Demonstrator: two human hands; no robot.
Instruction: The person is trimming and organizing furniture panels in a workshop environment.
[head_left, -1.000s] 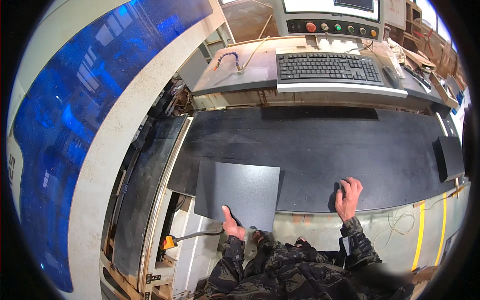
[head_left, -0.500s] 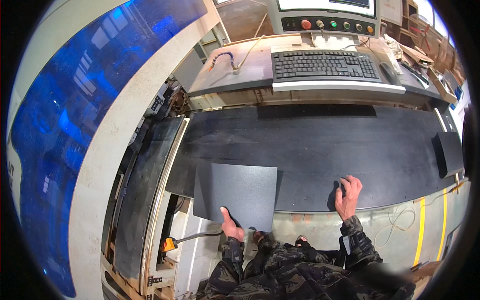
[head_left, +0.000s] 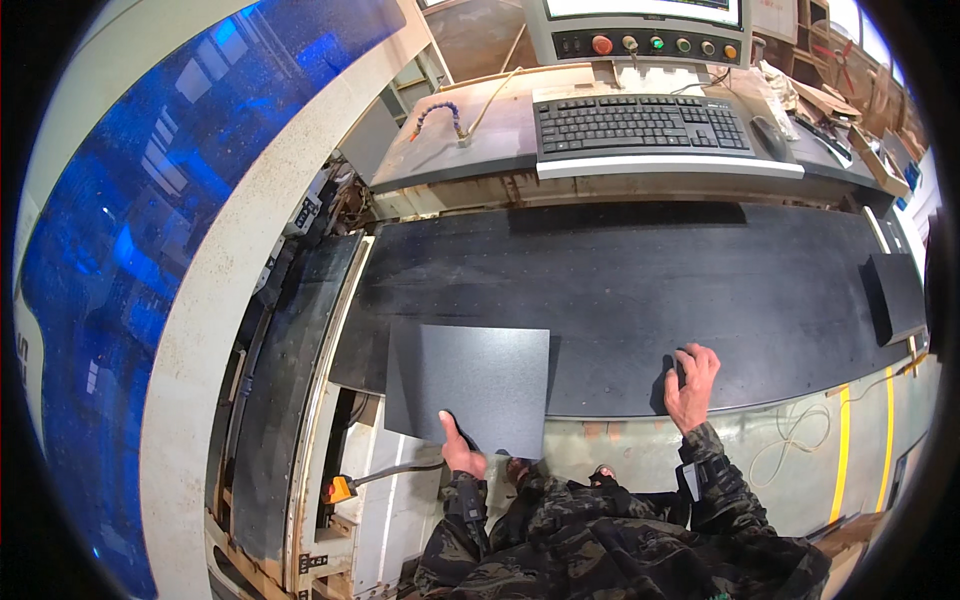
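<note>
A flat grey rectangular panel (head_left: 470, 370) is gripped at its near edge by my left hand (head_left: 463, 450). The thumb lies on its upper face, while the other fingers are hidden underneath. The panel overlaps the front edge of the black work surface (head_left: 620, 290), at its left part. My right hand (head_left: 692, 385) is at the same front edge, farther right, with loosely bent fingers apart and nothing visible in them. Whether its fingertips touch the surface I cannot tell.
Left stands a large machine with a blue window (head_left: 130, 230). Behind the surface are a keyboard (head_left: 640, 128), a mouse (head_left: 770, 138) and a control panel (head_left: 650, 47) with buttons under a screen. A dark block (head_left: 895, 297) sits at the right end. A cable (head_left: 795, 440) lies on the floor.
The view has shifted slightly. My left hand keeps its hold on the panel, which stays at nearly the same place. My right hand remains by the front edge, almost unmoved.
</note>
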